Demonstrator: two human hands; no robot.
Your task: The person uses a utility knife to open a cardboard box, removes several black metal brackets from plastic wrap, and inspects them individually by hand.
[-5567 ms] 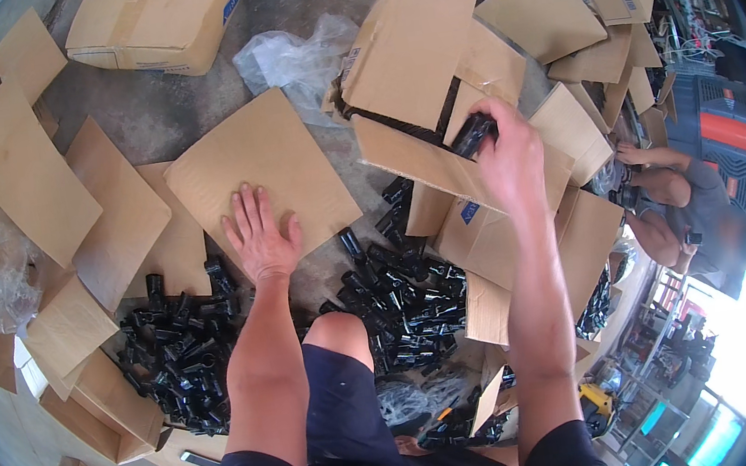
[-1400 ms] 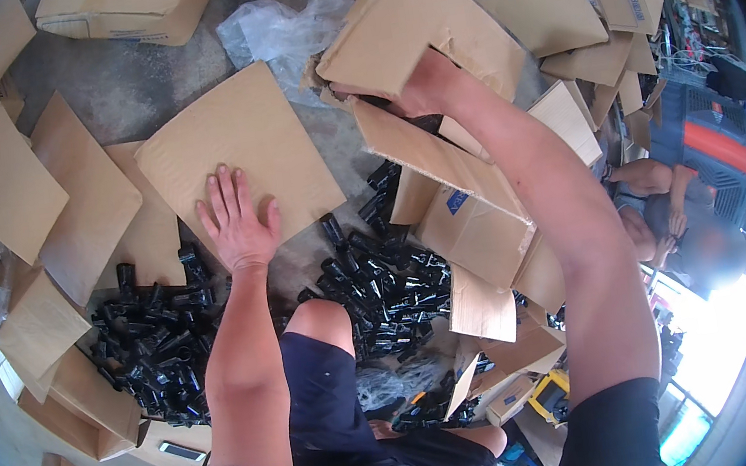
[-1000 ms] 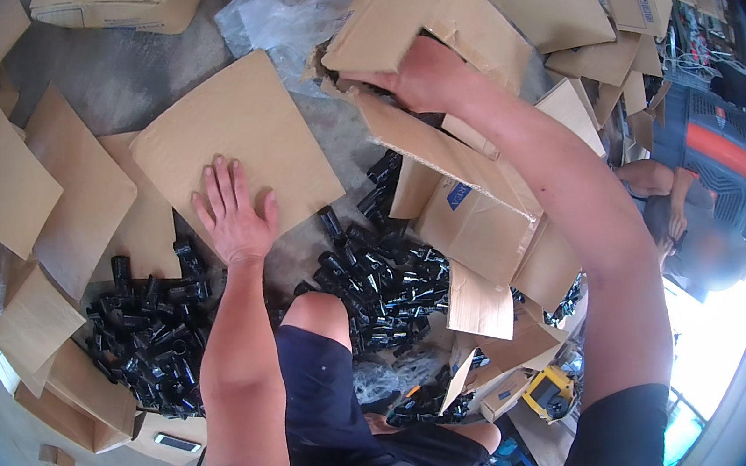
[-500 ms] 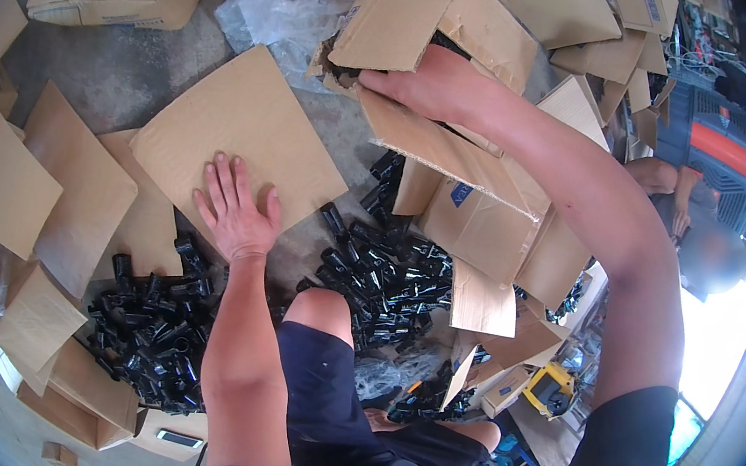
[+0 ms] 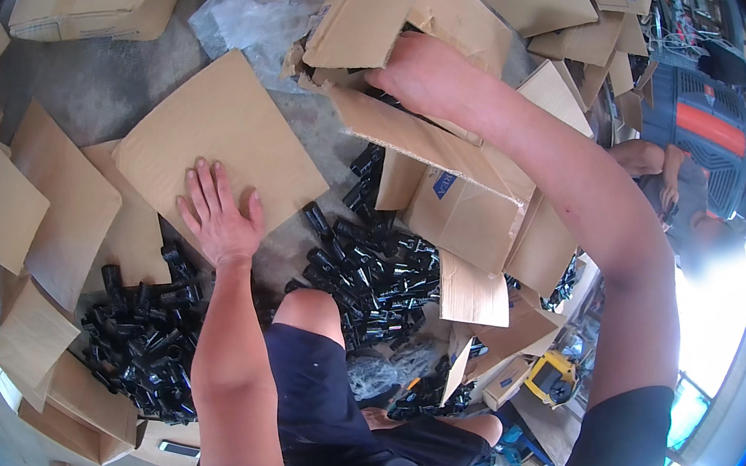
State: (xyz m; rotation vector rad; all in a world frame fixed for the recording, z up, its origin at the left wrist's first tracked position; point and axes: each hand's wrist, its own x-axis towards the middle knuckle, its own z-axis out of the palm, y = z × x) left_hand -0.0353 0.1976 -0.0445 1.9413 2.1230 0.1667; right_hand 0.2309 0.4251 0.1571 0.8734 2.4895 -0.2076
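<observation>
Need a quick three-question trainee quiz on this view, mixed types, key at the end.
1. Multiple choice: what does the palm of the left hand rest against?
A) crumpled plastic film
B) a flat cardboard panel
C) a phone

2. True or false: the right hand rests on the wearer's knee.

3. Fill in the colour: the small parts heaped to the left of the left forearm are ____.

Key: 1. B. 2. False; it reaches in among the flaps of an open carton. 3. Black.
</observation>
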